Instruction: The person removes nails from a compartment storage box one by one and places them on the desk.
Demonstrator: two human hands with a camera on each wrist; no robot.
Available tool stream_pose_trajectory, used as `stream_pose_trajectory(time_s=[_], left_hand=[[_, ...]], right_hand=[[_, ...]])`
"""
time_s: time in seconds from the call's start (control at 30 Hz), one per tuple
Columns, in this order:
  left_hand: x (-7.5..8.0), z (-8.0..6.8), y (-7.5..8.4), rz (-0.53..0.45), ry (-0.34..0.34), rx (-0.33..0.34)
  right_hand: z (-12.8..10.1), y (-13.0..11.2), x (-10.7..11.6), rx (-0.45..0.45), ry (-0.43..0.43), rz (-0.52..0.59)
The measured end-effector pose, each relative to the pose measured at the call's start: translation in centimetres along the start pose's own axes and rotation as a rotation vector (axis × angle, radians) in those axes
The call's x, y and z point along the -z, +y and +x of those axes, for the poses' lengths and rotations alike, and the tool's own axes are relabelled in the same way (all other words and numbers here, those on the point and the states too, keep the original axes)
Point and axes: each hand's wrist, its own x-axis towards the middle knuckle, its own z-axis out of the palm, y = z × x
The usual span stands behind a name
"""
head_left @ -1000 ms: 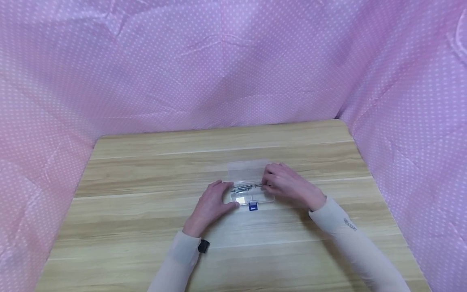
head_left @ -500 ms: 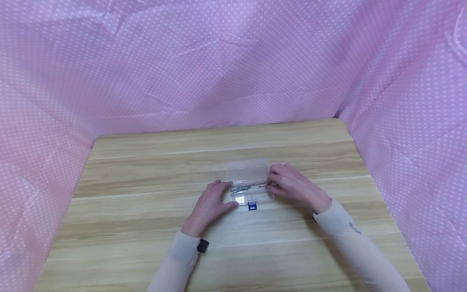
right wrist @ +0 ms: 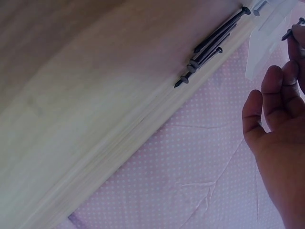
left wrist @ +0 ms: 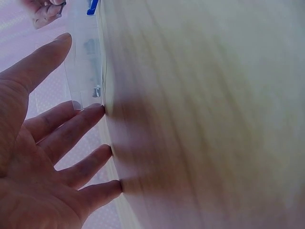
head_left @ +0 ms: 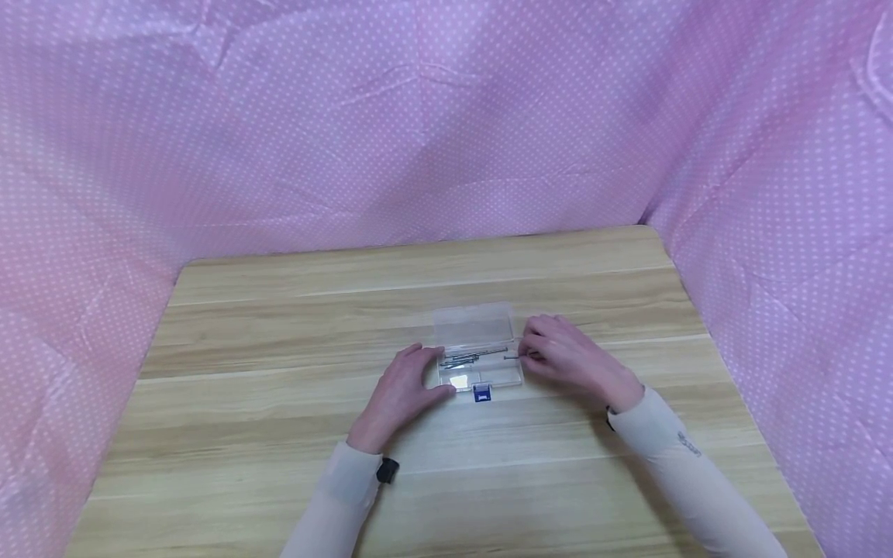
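A clear plastic box with a blue latch lies on the table, its lid folded back. Several nails rest in its rear compartment. My left hand holds the box's left end between thumb and forefinger; its other fingers touch the tabletop. At the box's right end, my right hand pinches a nail between thumb and fingertips. The right wrist view has several more nails on the table; the head view hides them behind the right hand.
The wood-grain table reaches back to pink polka-dot cloth, which also hangs along both sides. A black strap piece shows at the left sleeve cuff.
My right hand has moved right, from above the box to just past its right end, with the pinched nail. The left hand and the box stay almost still.
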Motion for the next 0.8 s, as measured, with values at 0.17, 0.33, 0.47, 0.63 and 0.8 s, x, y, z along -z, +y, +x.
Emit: stream_pose_trajectory(time_s=[0.17,0.33,0.47,0.63,0.8], left_hand=[[0.0,0.0,0.0,-0.003,0.0,-0.003],[0.0,0.0,0.0,-0.005,0.002,0.001],[0.0,-0.1,0.0,-0.008,0.0,0.005],[0.1,0.0,0.0,-0.009,-0.002,0.002],[0.1,0.0,0.0,-0.012,-0.003,0.005]], right_hand=[[-0.4,0.1,0.0,-0.032,-0.006,0.014],[-0.9,0.2,0.0,-0.035,0.016,0.026],[-1.1,0.3,0.2,-0.033,0.019,0.025],[-1.4,0.4,0.3,-0.027,0.033,0.014],[-1.8,0.7,0.3,-0.008,0.06,-0.006]])
